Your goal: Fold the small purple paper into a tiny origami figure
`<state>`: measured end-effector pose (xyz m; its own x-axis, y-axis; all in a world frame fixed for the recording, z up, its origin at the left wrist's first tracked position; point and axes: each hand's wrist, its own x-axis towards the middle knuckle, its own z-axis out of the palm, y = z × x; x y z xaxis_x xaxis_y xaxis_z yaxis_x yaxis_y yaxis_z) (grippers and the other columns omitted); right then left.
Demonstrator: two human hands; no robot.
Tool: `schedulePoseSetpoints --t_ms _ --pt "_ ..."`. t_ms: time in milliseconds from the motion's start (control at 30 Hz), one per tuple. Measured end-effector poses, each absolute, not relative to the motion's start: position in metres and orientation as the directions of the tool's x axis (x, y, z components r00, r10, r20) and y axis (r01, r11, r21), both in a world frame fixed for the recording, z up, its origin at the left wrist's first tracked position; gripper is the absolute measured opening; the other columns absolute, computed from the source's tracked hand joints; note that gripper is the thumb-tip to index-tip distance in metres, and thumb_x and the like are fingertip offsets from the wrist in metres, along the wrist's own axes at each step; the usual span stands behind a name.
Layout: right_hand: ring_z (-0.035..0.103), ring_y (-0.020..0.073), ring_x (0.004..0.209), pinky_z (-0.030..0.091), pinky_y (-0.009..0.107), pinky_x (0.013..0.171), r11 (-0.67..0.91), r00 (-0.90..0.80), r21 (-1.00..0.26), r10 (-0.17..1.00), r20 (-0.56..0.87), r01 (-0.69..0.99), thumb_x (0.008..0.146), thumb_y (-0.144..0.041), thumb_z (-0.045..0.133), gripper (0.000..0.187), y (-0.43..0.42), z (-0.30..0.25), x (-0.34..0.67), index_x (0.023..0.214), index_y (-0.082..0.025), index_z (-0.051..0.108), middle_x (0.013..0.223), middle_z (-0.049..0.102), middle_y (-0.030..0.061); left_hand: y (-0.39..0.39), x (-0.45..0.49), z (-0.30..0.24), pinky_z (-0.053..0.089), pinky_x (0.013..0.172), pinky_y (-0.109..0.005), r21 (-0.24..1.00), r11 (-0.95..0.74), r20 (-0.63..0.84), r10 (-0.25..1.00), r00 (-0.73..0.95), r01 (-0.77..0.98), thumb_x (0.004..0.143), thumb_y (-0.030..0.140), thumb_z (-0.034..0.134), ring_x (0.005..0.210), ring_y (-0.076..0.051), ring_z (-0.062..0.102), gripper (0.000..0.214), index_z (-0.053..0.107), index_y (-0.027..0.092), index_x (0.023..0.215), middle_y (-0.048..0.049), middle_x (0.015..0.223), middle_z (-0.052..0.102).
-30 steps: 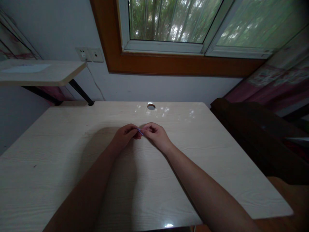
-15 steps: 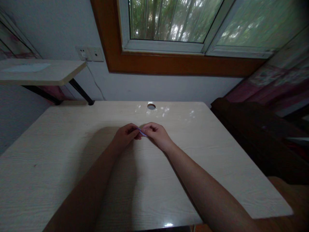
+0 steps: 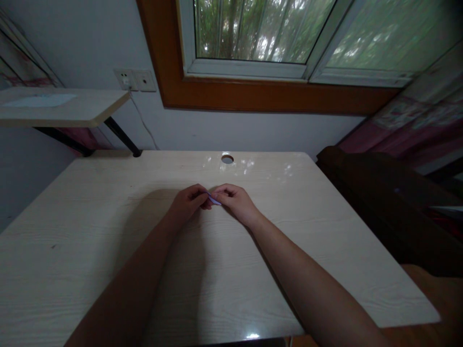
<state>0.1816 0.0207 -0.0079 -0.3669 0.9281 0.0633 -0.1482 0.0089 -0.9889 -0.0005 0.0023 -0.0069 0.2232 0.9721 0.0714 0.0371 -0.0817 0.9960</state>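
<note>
One desk (image 3: 318,217), pale wood grain, glossy, far right corner rounded; one round hole (image 3: 227,159) near its far edge. At far left, one raised shelf (image 3: 103,101) on black legs (image 3: 123,137), a white sheet (image 3: 39,100) lying on it. Beyond, one pale wall (image 3: 260,130) bearing paired sockets (image 3: 135,80), with a white cable (image 3: 142,121) trailing down to the desk's far edge. Above, one sliding window (image 3: 253,31) in an orange-brown surround (image 3: 253,95), greenery outside. At right, a pink floral curtain (image 3: 398,120) and dark brown furniture (image 3: 361,207). My two bare forearms reach in from the near edge, slanting inward. My left hand (image 3: 188,200) and right hand (image 3: 234,200) meet near mid-desk, fingers curled, each pinching, thumb against fingers, one small purple piece (image 3: 214,199), which sits between them, mostly hidden; its full form I cannot tell.
</note>
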Motion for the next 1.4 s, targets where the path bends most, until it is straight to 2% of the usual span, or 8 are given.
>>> schedulePoseSetpoints --t_ms 300,733,1000,1400 --pt "0.061 0.0145 0.071 0.047 0.032 0.074 0.009 -0.386 -0.988 0.920 0.069 -0.156 0.073 -0.037 0.077 0.022 0.023 -0.012 0.182 0.079 -0.017 0.070 0.076 0.069 0.0026 0.001 -0.001 -0.009 0.052 0.063 -0.027 0.992 -0.094 0.077 0.979 0.186 0.084 0.085 0.032 0.058 0.062 -0.015 0.064 0.019 0.065 0.015 0.078 -0.0032 0.068 0.069" --pt "0.060 0.0140 0.071 0.047 0.032 0.074 0.028 -0.385 -0.985 0.918 0.094 -0.172 0.075 -0.034 0.075 0.018 0.025 -0.019 0.183 0.081 -0.017 0.070 0.077 0.069 0.0025 0.002 -0.001 -0.008 0.054 0.065 -0.028 0.996 -0.076 0.064 0.974 0.215 0.048 0.088 0.034 0.053 0.065 -0.016 0.066 0.024 0.065 0.015 0.079 -0.0050 0.071 0.070" --pt "0.060 0.0138 0.070 0.047 0.032 0.073 0.028 -0.370 -0.986 0.925 0.089 -0.166 0.073 -0.035 0.076 0.020 0.023 -0.013 0.182 0.080 -0.017 0.070 0.074 0.068 0.0019 0.003 0.000 -0.009 0.054 0.064 -0.028 0.992 -0.068 0.047 0.981 0.188 0.106 0.088 0.042 0.057 0.062 -0.016 0.066 0.030 0.065 0.015 0.078 -0.0047 0.069 0.070" --pt "0.062 0.0148 0.071 0.049 0.032 0.074 0.032 -0.351 -0.985 0.932 0.090 -0.167 0.071 -0.038 0.077 0.023 0.022 -0.014 0.181 0.081 -0.018 0.070 0.076 0.070 0.0024 0.001 0.000 -0.005 0.054 0.065 -0.029 0.999 -0.043 0.037 0.982 0.183 0.031 0.087 0.042 0.058 0.064 -0.016 0.067 0.029 0.065 0.015 0.078 -0.0053 0.071 0.071"
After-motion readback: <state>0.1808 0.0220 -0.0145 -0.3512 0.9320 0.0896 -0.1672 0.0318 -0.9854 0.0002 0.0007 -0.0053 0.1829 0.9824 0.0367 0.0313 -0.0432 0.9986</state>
